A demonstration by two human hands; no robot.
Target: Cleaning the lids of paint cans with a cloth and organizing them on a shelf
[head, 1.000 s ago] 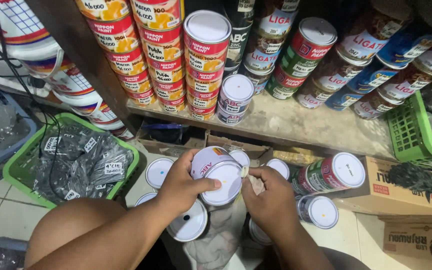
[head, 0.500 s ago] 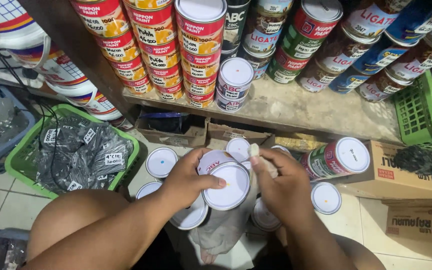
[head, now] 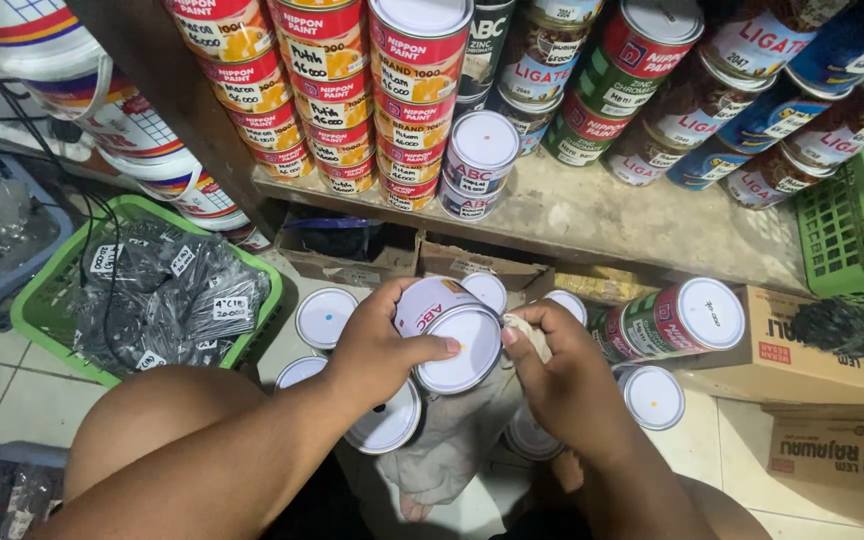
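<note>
- A wooden shelf (head: pixel 592 215) packed with stacked paint cans fills the background, above a tiled floor.
- Your left hand (head: pixel 377 350) grips a white-lidded paint can (head: pixel 447 335), tilted, lid facing you, held just above the floor cans.
- Your right hand (head: pixel 567 385) pinches a pale cloth (head: pixel 532 335) right at the lid's edge.
- More white-lidded cans (head: pixel 324 318) sit all around your hands.
- A can lying on its side (head: pixel 672 322) rests to the right, against a cardboard box (head: pixel 802 350).
- Far left, a green basket (head: pixel 37 315) holds bagged black items.
</note>
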